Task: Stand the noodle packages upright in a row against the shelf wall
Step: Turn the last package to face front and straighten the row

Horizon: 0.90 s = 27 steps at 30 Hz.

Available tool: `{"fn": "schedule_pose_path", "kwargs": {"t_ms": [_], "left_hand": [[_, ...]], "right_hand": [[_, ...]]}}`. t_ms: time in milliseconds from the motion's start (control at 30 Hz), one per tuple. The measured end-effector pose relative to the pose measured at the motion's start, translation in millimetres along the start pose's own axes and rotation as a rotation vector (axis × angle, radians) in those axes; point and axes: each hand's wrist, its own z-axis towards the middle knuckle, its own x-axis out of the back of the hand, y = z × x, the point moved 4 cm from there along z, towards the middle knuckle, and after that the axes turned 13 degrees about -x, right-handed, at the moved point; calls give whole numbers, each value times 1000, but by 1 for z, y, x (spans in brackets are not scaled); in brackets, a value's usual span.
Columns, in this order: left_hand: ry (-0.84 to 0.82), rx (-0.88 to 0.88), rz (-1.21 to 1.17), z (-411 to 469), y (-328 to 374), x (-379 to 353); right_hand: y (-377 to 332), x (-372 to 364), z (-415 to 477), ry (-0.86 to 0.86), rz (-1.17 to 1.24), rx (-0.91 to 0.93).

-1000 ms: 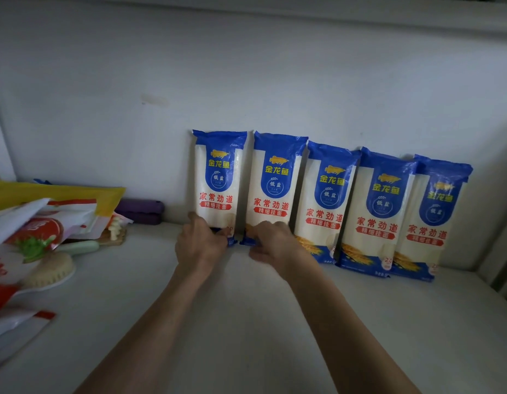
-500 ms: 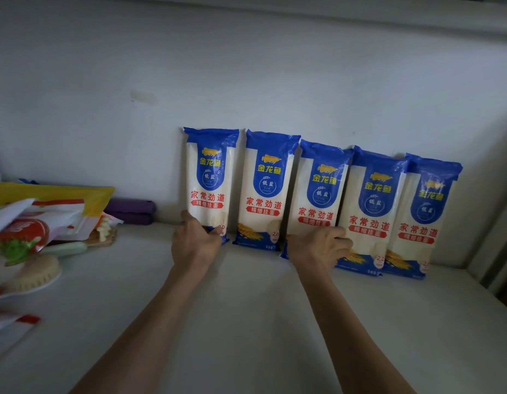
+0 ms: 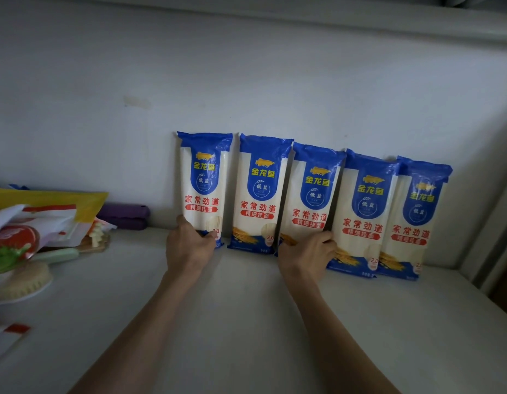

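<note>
Several blue-and-white noodle packages stand upright in a row, leaning on the white shelf wall point(image 3: 246, 81). My left hand point(image 3: 189, 247) grips the bottom of the leftmost package point(image 3: 203, 183). The second package point(image 3: 261, 194) stands free between my hands. My right hand point(image 3: 307, 255) is closed on the bottom of the third package point(image 3: 312, 203). The fourth package point(image 3: 363, 217) and the rightmost package point(image 3: 414, 223) overlap slightly at the right end.
A pile of red, white and yellow bags point(image 3: 33, 223) lies at the left, with a round brush point(image 3: 22, 282), a pale green handle point(image 3: 59, 255) and a purple roll point(image 3: 124, 216) by the wall. The shelf's side wall point(image 3: 491, 237) rises at the right. White shelf floor point(image 3: 246, 322) lies in front.
My right hand left the second package and moved right to the bottom of the third one. My left hand stayed on the leftmost package.
</note>
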Motion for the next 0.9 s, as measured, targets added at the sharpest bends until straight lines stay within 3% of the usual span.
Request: {"fn": "schedule_pose_path", "kwargs": {"t_ms": [167,367,433,500,567,633,767,900], "left_hand": [[6,8,15,1,-2,1],[-30,26,2,4,-5,0],[-41,37,26,4,-2,-1],[-77,84,124,5,6,-1],[-96,150,245,5,23,4],[-93,78,290,5,57,12],[-292,-201,116,-41,138,-12],[-520,-229,-29,-119,164,-101]], "right_hand": [[-13,20,1,-119,-77,12],[18,109,53,234,179,-61],[37,133,81,320,165,-106],[55,142,111,246,117,-107],[68,141,133,46,116,-61],[68,145,141,-116,153,-9],[65,156,148,-297,174,-4],[68,156,156,-365,173,15]]}}
